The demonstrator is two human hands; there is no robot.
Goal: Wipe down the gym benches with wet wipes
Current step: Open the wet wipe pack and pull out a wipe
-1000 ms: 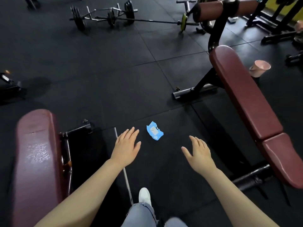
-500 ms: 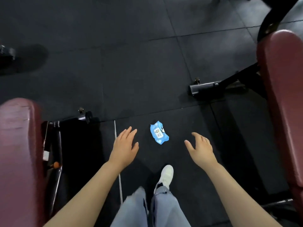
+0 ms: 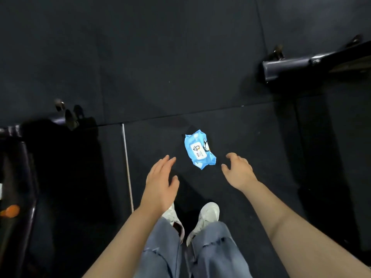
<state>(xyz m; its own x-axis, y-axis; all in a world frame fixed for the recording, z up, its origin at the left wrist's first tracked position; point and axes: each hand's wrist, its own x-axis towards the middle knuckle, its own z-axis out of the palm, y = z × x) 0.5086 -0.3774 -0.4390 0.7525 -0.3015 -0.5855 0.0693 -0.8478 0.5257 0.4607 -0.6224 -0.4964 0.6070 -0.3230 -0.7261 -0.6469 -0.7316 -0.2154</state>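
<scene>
Black rubber floor [image 3: 160,77] carried the blue wet-wipe pack [image 3: 199,151], its long axis running from far-left to near-right, between and just beyond the left hand [image 3: 160,183] and right hand [image 3: 239,173], both spread and empty.

I see the wet wipes pack [image 3: 200,151], a soft blue plastic packet with a white label flap on its top face and a small cartoon print beside it. It lies flat on the dark rubber floor [image 3: 160,77], label up, closed, turned at a slant so one crimped end points up-left. Its wrapper looks slightly crumpled.
</scene>
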